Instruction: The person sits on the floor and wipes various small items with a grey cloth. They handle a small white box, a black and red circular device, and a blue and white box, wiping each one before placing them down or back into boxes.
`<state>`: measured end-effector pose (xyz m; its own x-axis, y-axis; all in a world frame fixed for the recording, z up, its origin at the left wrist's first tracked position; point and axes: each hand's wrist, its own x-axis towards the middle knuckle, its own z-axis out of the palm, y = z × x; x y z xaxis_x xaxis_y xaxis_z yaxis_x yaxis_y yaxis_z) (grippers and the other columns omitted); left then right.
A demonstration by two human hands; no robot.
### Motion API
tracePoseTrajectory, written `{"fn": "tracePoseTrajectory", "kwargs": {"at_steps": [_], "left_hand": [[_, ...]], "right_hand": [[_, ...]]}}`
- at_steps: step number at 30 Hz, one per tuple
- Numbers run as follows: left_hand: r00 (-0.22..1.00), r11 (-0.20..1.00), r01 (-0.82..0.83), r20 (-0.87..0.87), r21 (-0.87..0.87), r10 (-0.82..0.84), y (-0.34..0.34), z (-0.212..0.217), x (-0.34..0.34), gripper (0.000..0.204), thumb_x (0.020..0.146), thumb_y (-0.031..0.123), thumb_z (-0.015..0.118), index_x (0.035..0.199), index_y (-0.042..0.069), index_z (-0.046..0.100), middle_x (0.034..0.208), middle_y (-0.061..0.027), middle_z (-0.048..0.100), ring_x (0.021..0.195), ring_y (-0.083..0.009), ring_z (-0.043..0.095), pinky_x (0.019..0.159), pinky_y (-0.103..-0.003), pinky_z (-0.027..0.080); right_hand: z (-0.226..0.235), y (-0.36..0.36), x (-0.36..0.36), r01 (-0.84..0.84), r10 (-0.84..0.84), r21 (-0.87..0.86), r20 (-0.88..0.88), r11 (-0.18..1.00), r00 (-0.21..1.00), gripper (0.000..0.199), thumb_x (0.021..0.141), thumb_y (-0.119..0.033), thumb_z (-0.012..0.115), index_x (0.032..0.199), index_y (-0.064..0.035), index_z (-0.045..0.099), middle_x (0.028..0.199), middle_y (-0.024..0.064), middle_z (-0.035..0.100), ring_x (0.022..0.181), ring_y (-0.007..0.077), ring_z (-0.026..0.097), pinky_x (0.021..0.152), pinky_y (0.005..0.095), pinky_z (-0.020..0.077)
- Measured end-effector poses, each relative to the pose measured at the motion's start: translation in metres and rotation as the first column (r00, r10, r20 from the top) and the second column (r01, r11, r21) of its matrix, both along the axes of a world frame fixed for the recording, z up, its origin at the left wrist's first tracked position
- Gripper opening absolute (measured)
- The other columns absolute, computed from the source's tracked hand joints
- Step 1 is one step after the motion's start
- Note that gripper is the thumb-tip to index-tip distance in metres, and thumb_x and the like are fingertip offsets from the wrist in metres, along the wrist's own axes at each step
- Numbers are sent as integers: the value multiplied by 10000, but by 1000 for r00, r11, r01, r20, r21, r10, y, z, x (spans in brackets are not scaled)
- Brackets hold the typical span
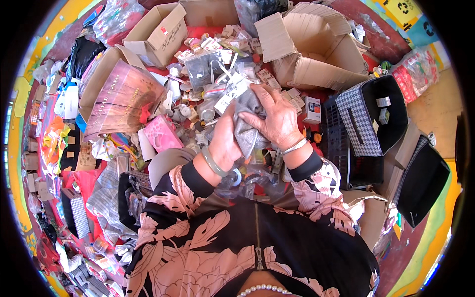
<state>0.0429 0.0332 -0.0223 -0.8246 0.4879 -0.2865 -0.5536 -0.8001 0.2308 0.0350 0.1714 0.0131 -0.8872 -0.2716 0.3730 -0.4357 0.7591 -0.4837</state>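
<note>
Both hands are raised over a heap of small mixed goods. Between them is a bunched piece of grey cloth (249, 106); its exact kind I cannot tell. My left hand (223, 141) supports it from the left side, its fingers partly hidden behind the cloth. My right hand (277, 116) grips it from above, thumb pressed onto its front. White paper tags (238, 84) lie against its upper end; whether they are attached is unclear. Just beyond, a clear plastic bag (200, 69) rests on the heap.
Open cardboard boxes (316, 42) stand at the back. To the left are a pink box (162, 133) and a tilted printed carton (121, 99). Black bins with a houndstooth pattern (358, 119) stand on the right. A small white box (311, 110) sits near my right hand.
</note>
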Motion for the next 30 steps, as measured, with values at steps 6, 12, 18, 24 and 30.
{"fn": "tracePoseTrajectory", "kwargs": {"at_steps": [6,12,18,24,30], "left_hand": [[1000,995,18,15,94,-20,4,-2,2,489,986,450,345,1256,67,484,1184,-117,588,1079,-280,583,903,-492,465],[980,959,141,-171,247,-100,-11,-1,1,545,951,493,388,1323,101,463,1276,-130,547,1123,-335,549,861,-489,461],[967,980,91,-249,178,-45,-14,9,-2,554,945,462,417,1341,74,446,1284,-128,542,1137,-318,549,906,-469,466],[974,998,-36,-220,42,44,-1,6,6,456,980,310,438,1344,35,409,1258,-106,551,1141,-239,552,981,-401,440],[929,977,213,-309,5,-201,-4,7,2,481,993,308,407,1374,18,358,1303,-117,524,1145,-247,560,931,-429,484]], "right_hand": [[-14,1,-4,291,-338,-287,-131,913,932,334,866,-362,644,926,-34,633,769,136,653,645,269,650,580,370,521],[-12,83,-37,132,368,-936,3,-327,930,394,972,-318,436,1154,19,531,986,143,645,829,268,655,726,330,555],[5,95,-39,40,280,-977,-20,-207,960,430,969,-368,434,1233,-32,483,1274,144,508,1153,259,510,992,387,425],[14,21,2,-160,191,-503,9,849,982,583,817,-253,690,1339,-126,464,1382,181,366,1289,255,385,1007,384,390],[5,30,-8,175,46,-756,262,631,964,396,891,-244,634,1225,-47,553,1091,99,595,1038,180,551,901,294,429]]}}
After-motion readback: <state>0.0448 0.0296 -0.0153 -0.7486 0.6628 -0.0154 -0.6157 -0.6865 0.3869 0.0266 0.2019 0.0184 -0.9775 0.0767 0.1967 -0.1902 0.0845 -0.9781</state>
